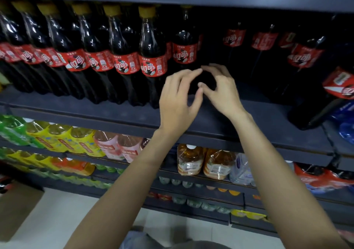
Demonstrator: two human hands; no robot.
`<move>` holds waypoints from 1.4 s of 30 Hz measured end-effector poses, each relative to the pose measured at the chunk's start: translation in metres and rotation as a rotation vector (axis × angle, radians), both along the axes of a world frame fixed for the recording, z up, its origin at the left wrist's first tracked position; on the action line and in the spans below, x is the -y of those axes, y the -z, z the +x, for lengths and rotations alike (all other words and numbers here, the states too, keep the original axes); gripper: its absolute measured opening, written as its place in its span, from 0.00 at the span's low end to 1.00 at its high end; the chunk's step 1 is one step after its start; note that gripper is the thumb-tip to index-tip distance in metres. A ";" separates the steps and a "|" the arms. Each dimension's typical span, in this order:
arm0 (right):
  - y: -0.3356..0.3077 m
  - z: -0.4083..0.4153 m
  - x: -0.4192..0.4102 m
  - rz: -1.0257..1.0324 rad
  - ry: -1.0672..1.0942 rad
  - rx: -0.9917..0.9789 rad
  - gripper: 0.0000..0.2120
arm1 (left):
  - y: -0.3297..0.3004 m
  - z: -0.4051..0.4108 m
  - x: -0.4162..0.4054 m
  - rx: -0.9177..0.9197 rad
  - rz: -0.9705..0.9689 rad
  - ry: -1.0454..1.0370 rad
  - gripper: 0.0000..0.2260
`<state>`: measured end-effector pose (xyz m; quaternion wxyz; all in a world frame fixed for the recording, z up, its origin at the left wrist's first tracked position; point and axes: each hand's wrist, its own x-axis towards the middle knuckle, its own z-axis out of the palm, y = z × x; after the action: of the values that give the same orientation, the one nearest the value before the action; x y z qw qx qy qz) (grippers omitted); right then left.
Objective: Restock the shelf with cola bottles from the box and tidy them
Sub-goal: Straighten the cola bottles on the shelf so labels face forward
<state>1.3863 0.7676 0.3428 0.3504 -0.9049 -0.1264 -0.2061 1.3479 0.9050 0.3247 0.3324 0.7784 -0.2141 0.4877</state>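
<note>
Seven cola bottles (153, 57) beside hands.

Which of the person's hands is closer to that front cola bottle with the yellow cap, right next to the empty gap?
Left. The left hand is just right of the yellow-capped cola bottle, near its lower body; the right hand is farther right, before the gap.
</note>
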 end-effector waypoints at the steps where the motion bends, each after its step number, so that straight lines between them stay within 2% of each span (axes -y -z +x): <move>1: 0.000 -0.001 0.011 0.012 0.030 0.043 0.19 | -0.004 0.001 0.007 -0.075 0.006 0.059 0.13; 4: 0.001 0.000 0.043 0.131 0.185 0.155 0.14 | -0.018 0.019 0.024 -0.351 -0.034 0.156 0.14; 7: 0.006 0.011 0.063 0.197 0.316 0.199 0.20 | -0.022 0.046 0.049 -0.486 -0.066 0.231 0.17; 10: 0.007 0.031 0.074 0.171 0.393 0.155 0.29 | -0.015 0.074 0.078 -0.511 -0.092 0.268 0.24; 14: 0.006 0.057 0.081 0.087 0.573 0.127 0.34 | -0.007 0.112 0.101 -0.602 -0.256 0.219 0.32; 17: 0.011 0.076 0.080 0.072 0.611 0.158 0.40 | -0.002 0.137 0.107 -0.656 -0.294 0.211 0.37; 22: 0.012 0.097 0.082 0.050 0.671 0.177 0.47 | 0.000 0.164 0.113 -0.644 -0.261 0.304 0.41; 27: 0.010 0.106 0.084 0.032 0.691 0.223 0.48 | -0.001 0.167 0.114 -0.602 -0.138 0.114 0.39; 32: 0.008 0.107 0.089 0.130 0.618 0.257 0.48 | 0.003 0.169 0.109 -0.563 -0.143 -0.059 0.38; 37: 0.008 0.106 0.090 0.417 0.246 0.223 0.52 | 0.010 0.173 0.118 -0.524 -0.124 -0.221 0.34; 42: 0.009 0.118 0.082 0.415 0.037 0.187 0.52 | 0.018 0.172 0.123 -0.368 -0.121 -0.234 0.32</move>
<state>1.5044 0.6859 0.3341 0.5119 -0.7926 -0.0967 -0.3168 1.5202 0.7824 0.3063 0.3530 0.8524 -0.0284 0.3846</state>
